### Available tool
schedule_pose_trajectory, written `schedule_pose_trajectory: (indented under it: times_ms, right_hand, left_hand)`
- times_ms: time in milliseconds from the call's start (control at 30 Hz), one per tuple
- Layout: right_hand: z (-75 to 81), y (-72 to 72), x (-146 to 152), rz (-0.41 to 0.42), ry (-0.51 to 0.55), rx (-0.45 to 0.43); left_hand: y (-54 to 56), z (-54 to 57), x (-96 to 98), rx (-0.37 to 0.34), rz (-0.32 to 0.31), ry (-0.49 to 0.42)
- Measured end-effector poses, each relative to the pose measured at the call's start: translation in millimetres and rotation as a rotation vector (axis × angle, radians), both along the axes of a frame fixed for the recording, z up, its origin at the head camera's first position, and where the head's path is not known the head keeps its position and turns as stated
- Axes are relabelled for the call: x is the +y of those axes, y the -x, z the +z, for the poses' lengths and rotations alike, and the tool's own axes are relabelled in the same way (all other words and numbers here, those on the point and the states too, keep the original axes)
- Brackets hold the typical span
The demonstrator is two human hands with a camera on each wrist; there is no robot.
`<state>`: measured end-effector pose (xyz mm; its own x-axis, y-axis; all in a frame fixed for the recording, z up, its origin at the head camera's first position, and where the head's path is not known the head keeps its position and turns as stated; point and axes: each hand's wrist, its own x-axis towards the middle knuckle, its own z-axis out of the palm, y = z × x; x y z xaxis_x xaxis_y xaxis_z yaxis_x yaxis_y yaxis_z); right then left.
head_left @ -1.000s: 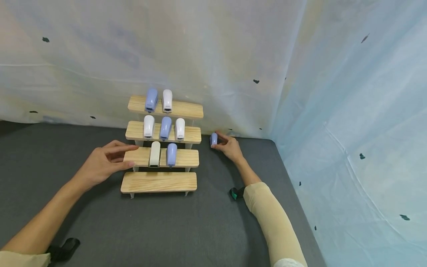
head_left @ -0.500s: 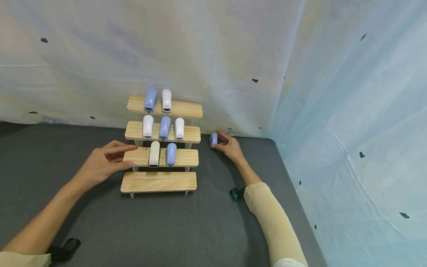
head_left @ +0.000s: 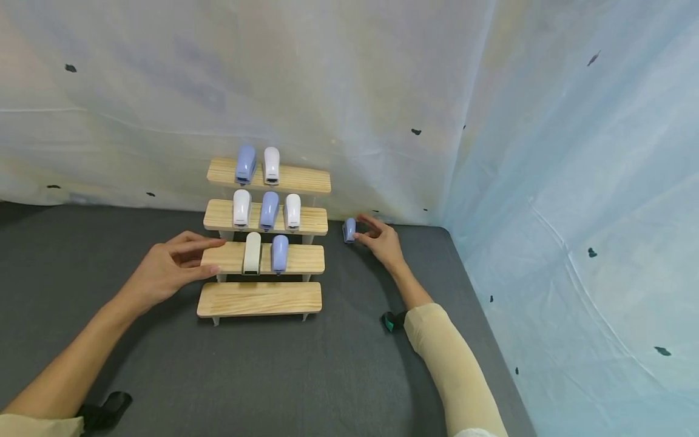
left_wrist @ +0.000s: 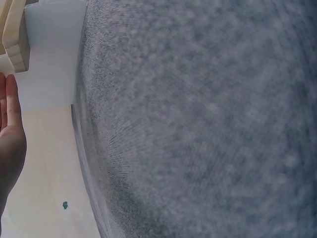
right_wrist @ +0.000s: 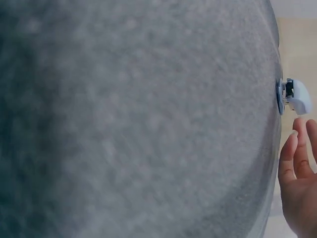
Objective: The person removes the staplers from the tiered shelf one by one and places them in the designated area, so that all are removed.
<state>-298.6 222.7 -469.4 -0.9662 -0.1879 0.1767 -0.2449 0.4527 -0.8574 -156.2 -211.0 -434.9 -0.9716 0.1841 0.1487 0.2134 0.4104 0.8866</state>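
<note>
A small blue stapler [head_left: 349,230] stands on the dark mat right of the stepped wooden rack. My right hand [head_left: 380,244] is just to its right, thumb and fingers spread; the right wrist view shows a small gap between the fingertips and the stapler [right_wrist: 298,97]. At the left end of the rack's third shelf [head_left: 306,259], my left hand [head_left: 172,265] rests with fairly straight fingers and thumb at the wood. That shelf bears a cream stapler [head_left: 252,253] and a blue stapler [head_left: 280,254]. In the left wrist view only part of my left hand [left_wrist: 11,144] shows.
The second shelf [head_left: 218,213] carries two white staplers and a blue one. On the top shelf [head_left: 311,180] are a blue and a white one. The lowest shelf [head_left: 259,298] is in front. Pale curtains [head_left: 349,73] hang behind and at right.
My right hand, earlier with thumb and fingers at the blue stapler, has drawn slightly right, away from it. The stapler stays on the mat. My left hand keeps its place.
</note>
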Motion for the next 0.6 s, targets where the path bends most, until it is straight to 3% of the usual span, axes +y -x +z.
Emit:
schedule_pose_trajectory:
  times_ms: [100, 333, 600]
  right_hand:
    - [5.8, -1.9, 1, 0.008, 0.024, 0.057]
    - [43.5, -19.1, -8, 0.069, 0.117, 0.168]
    - [61.5, -25.0, -15, 0.122, 0.184, 0.21]
  left_hand:
    - [0.3, -0.3, 0.7, 0.005, 0.002, 0.004]
    - [1.2, -1.0, 0.2, 0.014, -0.005, -0.005]
    - [1.4, -1.6, 0.4, 0.013, -0.013, -0.035]
